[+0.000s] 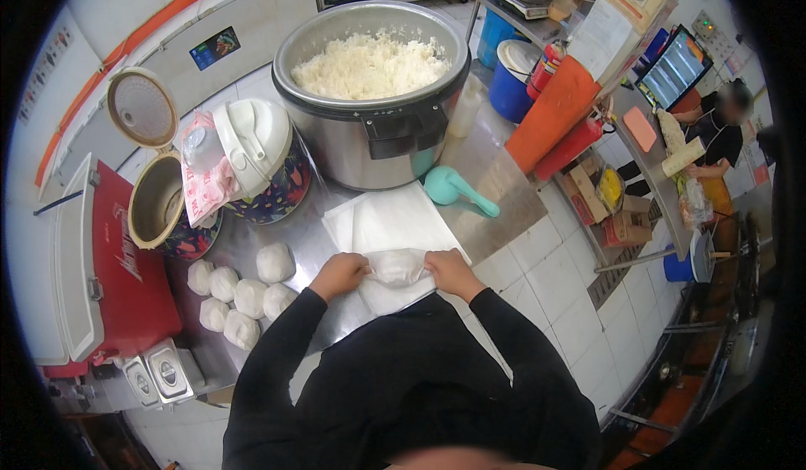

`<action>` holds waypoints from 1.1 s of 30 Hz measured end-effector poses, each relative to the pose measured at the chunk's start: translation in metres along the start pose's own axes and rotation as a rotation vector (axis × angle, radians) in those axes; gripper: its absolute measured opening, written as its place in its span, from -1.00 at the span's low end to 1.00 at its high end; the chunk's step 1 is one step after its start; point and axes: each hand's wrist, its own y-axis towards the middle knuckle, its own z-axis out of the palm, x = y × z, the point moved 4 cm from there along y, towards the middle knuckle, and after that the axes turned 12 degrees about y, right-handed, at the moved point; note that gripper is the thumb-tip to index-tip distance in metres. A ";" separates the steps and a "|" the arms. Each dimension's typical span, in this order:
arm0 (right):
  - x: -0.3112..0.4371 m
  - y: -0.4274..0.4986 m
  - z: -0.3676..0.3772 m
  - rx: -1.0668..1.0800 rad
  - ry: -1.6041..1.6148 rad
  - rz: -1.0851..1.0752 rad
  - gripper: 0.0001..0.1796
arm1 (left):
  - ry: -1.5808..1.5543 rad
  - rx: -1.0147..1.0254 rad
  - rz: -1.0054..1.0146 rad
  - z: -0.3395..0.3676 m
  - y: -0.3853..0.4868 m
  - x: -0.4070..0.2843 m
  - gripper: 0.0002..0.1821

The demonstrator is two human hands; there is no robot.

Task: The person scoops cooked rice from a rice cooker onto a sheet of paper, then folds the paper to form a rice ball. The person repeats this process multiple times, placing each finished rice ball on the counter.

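A rounded bundle in white wrapping paper (398,267) lies on a stack of white paper sheets (390,215) before me. My left hand (343,275) pinches the twisted paper at its left end, and my right hand (450,273) pinches the right end. Left of my hands, several similar wrapped balls (250,298) rest in a group on the steel table (315,306). Beyond the sheets stands a large steel rice cooker (343,142), uncovered, with cooked white rice (371,67) inside. A turquoise plastic scoop (444,187) lies at the far right corner of the sheets.
A floral cooker with a white lid (267,161) and a smaller opened pot (151,205) stand left. Beyond them is a red cooler box (132,281); steel containers (170,372) are nearer. Fire extinguishers (570,148) stand right. A person (724,124) stands at another counter.
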 end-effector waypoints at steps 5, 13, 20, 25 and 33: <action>0.018 0.006 0.000 -0.251 0.051 0.102 -0.74 | 0.165 -0.034 -0.333 -0.001 0.019 -0.025 -0.67; 0.006 0.012 0.007 -0.142 -0.025 -0.135 -0.71 | 0.301 -0.212 -0.039 0.015 0.000 -0.032 -0.73; 0.013 -0.020 0.020 -0.217 -0.157 -0.645 -0.72 | 0.209 -0.408 0.413 0.027 -0.032 -0.031 -0.73; 0.018 -0.048 0.027 -0.192 -0.296 -0.555 -0.52 | 0.142 -0.361 0.461 0.007 -0.041 -0.037 -0.75; 0.008 -0.057 0.054 -0.246 -0.155 -0.342 -0.04 | -0.140 -0.330 -0.071 0.028 -0.011 -0.047 -0.71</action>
